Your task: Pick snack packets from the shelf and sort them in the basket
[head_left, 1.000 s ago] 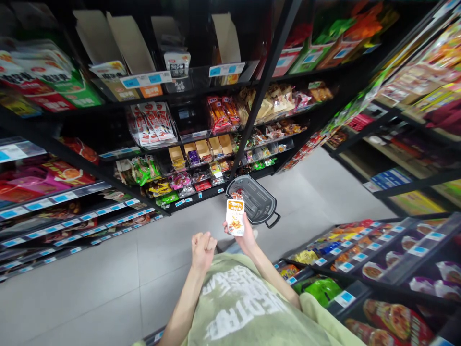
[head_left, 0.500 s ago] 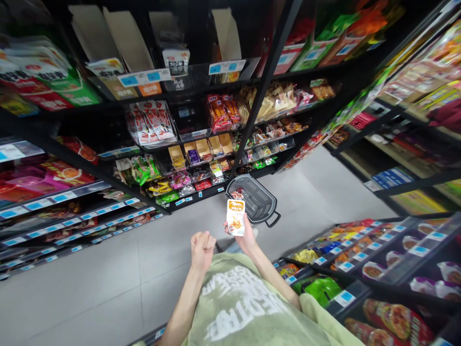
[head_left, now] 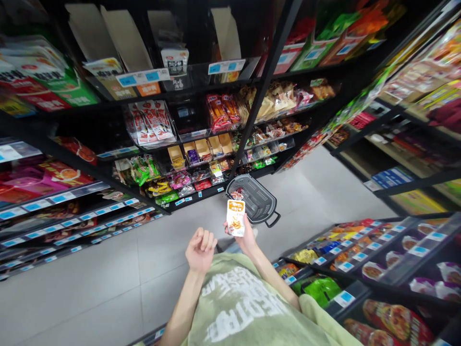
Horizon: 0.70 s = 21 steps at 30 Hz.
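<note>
Right hand (head_left: 248, 237): we clamp packet (head_left: 236, 217) by its edges, likely keeping its front visible
Left hand (head_left: 200, 251): curled together

Moderate light brightened the pale grey tiled floor (head_left: 108, 269) right of centre; the tall black shelving (head_left: 268, 72) sank into deep shadow along the top. Wide-angle distortion and blur stretched the frame's edges; the middle was sharper.

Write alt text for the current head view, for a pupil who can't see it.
A right hand holds up a white-and-orange packet, while the left hand, loosely curled, is held apart from it. Beyond them, a grey basket stands on the floor near stocked shop shelves.
</note>
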Each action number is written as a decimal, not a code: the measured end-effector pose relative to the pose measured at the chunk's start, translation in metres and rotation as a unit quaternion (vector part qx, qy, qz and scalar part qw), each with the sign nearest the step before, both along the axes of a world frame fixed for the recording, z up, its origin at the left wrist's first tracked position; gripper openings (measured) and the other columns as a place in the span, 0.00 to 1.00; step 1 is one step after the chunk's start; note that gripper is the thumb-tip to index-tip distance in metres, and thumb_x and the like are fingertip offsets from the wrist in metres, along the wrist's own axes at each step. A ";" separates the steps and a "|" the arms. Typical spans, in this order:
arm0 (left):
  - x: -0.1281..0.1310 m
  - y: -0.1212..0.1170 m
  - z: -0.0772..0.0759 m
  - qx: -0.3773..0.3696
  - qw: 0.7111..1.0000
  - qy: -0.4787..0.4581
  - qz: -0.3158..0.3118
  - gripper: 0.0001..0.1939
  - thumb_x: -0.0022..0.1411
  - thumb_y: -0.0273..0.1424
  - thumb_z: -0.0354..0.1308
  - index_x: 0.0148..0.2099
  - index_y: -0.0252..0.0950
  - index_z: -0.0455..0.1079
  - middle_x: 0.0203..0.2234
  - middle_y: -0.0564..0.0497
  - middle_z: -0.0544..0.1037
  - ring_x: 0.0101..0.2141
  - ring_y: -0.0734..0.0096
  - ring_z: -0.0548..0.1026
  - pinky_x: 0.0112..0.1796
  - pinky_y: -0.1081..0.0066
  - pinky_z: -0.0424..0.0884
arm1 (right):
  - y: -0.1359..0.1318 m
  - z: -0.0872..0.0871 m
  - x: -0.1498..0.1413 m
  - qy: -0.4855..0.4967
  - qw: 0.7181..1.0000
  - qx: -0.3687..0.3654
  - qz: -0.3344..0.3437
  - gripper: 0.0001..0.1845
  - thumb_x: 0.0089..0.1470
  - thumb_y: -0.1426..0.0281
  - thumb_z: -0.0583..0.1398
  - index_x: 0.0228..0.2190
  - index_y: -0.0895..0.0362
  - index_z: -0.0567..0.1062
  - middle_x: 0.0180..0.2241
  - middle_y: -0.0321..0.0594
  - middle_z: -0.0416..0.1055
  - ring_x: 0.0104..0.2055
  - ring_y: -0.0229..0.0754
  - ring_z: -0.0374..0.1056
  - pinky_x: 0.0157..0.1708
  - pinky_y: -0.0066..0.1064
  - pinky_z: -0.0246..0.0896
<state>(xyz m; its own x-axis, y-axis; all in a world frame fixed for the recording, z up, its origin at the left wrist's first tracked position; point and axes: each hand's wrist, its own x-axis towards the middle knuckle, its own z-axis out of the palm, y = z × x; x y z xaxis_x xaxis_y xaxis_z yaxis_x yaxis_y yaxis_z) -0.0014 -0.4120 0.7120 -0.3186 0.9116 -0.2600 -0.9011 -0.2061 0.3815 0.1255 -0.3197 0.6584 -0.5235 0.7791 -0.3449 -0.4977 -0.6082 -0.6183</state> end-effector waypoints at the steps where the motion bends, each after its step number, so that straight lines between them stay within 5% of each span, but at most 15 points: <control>1: 0.000 0.000 0.001 -0.001 1.000 0.001 -0.007 0.19 0.52 0.29 0.59 0.23 0.37 0.48 0.13 0.60 0.46 0.17 0.78 0.48 0.21 0.70 0.46 | 0.000 0.000 0.000 -0.003 1.000 -0.002 -0.002 0.27 0.58 0.49 0.51 0.41 0.58 0.73 0.30 0.44 0.77 0.26 0.43 0.71 0.30 0.33 0.63; 8: -0.001 0.002 0.001 -0.014 1.000 0.017 0.004 0.07 0.52 0.29 0.58 0.35 0.37 0.64 0.13 0.60 0.48 0.17 0.77 0.48 0.21 0.70 0.45 | 0.002 0.000 0.000 -0.003 1.000 -0.003 -0.002 0.27 0.57 0.49 0.51 0.41 0.58 0.73 0.30 0.44 0.77 0.26 0.43 0.71 0.30 0.33 0.63; 21: -0.002 0.003 -0.001 -0.023 1.000 -0.009 0.002 0.19 0.59 0.35 0.55 0.22 0.36 0.51 0.13 0.59 0.47 0.17 0.78 0.48 0.21 0.70 0.47 | 0.000 0.004 -0.002 -0.006 1.000 0.003 0.000 0.26 0.58 0.49 0.50 0.41 0.58 0.72 0.30 0.44 0.77 0.25 0.42 0.70 0.31 0.33 0.62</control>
